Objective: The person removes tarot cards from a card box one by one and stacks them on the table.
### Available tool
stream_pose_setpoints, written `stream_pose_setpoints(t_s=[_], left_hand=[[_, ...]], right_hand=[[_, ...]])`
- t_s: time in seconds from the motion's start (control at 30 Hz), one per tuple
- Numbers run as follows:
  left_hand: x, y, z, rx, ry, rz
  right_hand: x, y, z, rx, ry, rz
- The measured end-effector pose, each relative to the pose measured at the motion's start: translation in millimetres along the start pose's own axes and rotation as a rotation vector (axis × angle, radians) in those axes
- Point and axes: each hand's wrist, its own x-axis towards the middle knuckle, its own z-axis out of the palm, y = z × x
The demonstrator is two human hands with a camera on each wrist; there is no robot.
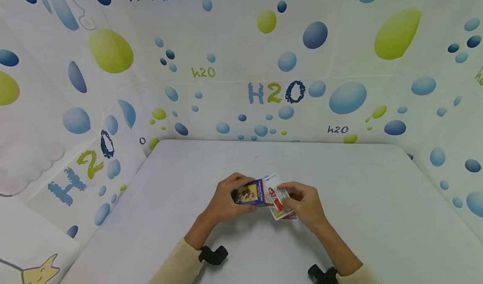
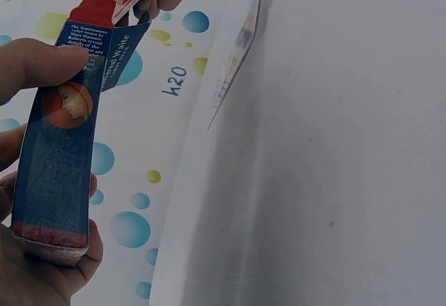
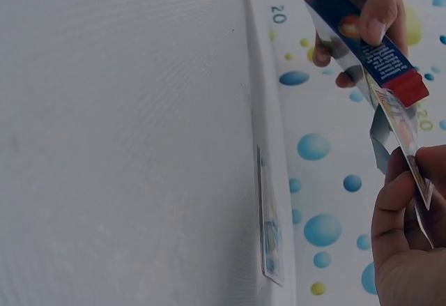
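Note:
My left hand (image 1: 225, 197) grips a blue tarot deck box (image 1: 249, 193), thumb on one narrow side and fingers on the other. Its end toward the right stands open, with a red side flap (image 2: 93, 12) and a blue lid flap (image 2: 127, 54) sticking out. At that open end my right hand (image 1: 307, 202) pinches a picture card (image 3: 403, 135) between thumb and fingers. Another card (image 3: 270, 233) appears on the white table in both wrist views, apart from the box. From the head view I cannot tell which of the overlapping cards (image 1: 276, 198) are held.
The white table (image 1: 339, 171) extends around both hands. A white sheet (image 1: 234, 37) with blue and green spots and H2O lettering hangs behind and at the sides. Black straps with mounts (image 1: 214, 255) sit on both wrists.

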Motion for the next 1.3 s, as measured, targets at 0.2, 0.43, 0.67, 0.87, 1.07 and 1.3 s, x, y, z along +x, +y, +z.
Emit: stream_pose_setpoints(t_s=[0.2,0.43,0.67,0.87,1.07,1.3], left_hand=[[-0.5,-3.8,-3.0,0.027,0.025,-0.019],[0.3,-5.8,-5.2,0.023,0.04,-0.042],[0.9,-5.5,-8.5,0.031,0.062,-0.056],[1.0,-6.3,-11.5,0.017,0.076,-0.061],[1.3,-6.8,-12.9,0.012,0.084,-0.055],[0.2,-7.4,-12.7,0.011,0.091,-0.067]], right_hand=[[1.8,3.8,-2.2,-0.03,0.065,0.072],[4.4,9.6,-8.0,0.023,0.09,0.137],[6.7,10.5,-19.0,0.08,0.101,0.202],[9.1,14.4,-23.1,0.108,0.111,0.301],[9.4,17.0,-20.6,0.075,0.094,0.367],[9.2,20.7,-18.3,0.007,0.066,0.388]])
